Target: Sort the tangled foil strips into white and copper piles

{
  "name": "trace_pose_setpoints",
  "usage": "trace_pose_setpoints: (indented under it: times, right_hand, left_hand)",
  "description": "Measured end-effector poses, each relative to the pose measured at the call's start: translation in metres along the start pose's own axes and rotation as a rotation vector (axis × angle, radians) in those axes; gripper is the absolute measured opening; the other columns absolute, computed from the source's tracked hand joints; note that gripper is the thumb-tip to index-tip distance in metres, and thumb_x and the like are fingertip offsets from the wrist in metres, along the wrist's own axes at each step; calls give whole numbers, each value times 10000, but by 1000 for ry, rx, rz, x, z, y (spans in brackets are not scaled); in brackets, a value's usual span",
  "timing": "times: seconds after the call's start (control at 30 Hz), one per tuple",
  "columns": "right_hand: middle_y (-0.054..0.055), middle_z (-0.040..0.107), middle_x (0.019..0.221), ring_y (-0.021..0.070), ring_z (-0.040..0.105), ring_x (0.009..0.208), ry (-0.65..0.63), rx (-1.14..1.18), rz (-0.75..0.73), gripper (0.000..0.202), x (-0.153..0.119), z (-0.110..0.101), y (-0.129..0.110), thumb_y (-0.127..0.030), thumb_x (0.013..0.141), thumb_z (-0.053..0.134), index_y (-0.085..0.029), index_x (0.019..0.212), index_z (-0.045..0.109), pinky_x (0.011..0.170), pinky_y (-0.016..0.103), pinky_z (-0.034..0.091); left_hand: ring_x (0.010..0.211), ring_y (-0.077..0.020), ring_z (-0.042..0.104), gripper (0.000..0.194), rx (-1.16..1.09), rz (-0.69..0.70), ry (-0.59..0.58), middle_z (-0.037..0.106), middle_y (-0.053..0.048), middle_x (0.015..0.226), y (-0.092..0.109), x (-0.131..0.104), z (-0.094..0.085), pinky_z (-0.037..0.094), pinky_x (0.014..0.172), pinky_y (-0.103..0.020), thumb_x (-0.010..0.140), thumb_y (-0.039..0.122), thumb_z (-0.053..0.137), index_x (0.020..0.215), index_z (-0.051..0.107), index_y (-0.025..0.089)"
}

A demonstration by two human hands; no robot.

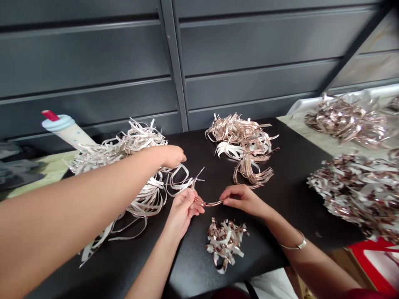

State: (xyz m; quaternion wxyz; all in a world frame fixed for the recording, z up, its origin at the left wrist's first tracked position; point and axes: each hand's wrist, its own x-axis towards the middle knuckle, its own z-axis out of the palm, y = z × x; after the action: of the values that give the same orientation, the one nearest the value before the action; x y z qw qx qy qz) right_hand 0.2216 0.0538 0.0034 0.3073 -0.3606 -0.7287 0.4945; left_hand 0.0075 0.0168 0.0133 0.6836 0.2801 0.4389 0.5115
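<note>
I have the narrow bundle of metallic rose-gold foil strips (213,204) pinched at both ends, in the gap between the two hands above the black tabletop (193,153). The left hand (185,205) presses it between thumb and fingers, with thin ends poking up past the grip; the right hand (240,199) nips the other end between thumb and fingertips. I judge the strips nearly weightless, limp and slick, likely to slide over one another and crease or tear if yanked, so I'd favour a flat pad pinch close to the ends, catching every strand. The span sags slightly. My left forearm angles up from the bottom edge, palm turned partly upward; the right comes in from the lower right, palm down, a bangle (294,245) at its wrist. Just below the hands lies a small pile of curled foil clippings (226,243). Farther out, a rose-gold foil heap (241,133) sits beyond the right hand, and at left a co-worker's hand (173,157) reaches over a whitish strip heap (106,160).
</note>
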Motion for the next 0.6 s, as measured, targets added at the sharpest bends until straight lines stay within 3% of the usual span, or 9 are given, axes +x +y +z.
trace_pose_setpoints:
  times: [0.23, 0.33, 0.4, 0.47, 0.53, 0.6]
  right_hand:
    - [22, 619, 654, 114, 544, 575, -28, 114, 111, 351, 0, -5, 14, -478, 771, 637, -128, 785, 670, 535, 225, 427]
    - [65, 651, 800, 161, 598, 711, 120, 6, 23, 324, 1, -3, 17, -463, 801, 604, -149, 844, 673, 617, 266, 473]
    - [101, 637, 972, 211, 595, 894, 323, -137, -108, 288, 0, -1, 16, -435, 828, 579, -174, 893, 680, 758, 328, 481]
    - [107, 616, 1028, 237, 571, 980, 463, -205, -231, 277, -3, 3, 11, -427, 835, 575, -194, 938, 682, 853, 372, 453]
    - [85, 637, 906, 218, 602, 869, 446, -132, -303, 306, -8, 9, 5, -450, 828, 581, -198, 976, 674, 799, 352, 477]
    - [51, 643, 751, 172, 607, 687, 363, 4, -311, 291, -11, 14, 0, -445, 834, 581, -193, 944, 677, 653, 291, 495]
  left_hand:
    - [459, -77, 604, 412, 31, 8, -41, 629, 6, 660, -3, -4, 2, 366, 377, -105, 634, 426, 767, 829, 538, 144]
    - [569, -110, 648, 319, 153, 66, -88, 618, -11, 738, -5, -7, 3, 398, 425, -126, 709, 406, 706, 789, 543, 144]
    - [669, -142, 664, 230, 345, 183, -106, 613, -27, 762, -6, -9, 4, 450, 497, -164, 779, 361, 635, 758, 565, 142]
    - [753, -162, 651, 144, 612, 384, -104, 620, -41, 786, -8, -10, 5, 494, 604, -221, 818, 274, 582, 745, 596, 151]
    - [814, -167, 629, 117, 871, 588, -102, 632, -48, 834, -10, -12, 6, 500, 717, -268, 834, 187, 542, 758, 629, 167]
    - [864, -165, 614, 166, 1048, 701, -118, 636, -52, 899, -13, -12, 6, 487, 797, -290, 850, 132, 499, 807, 652, 182]
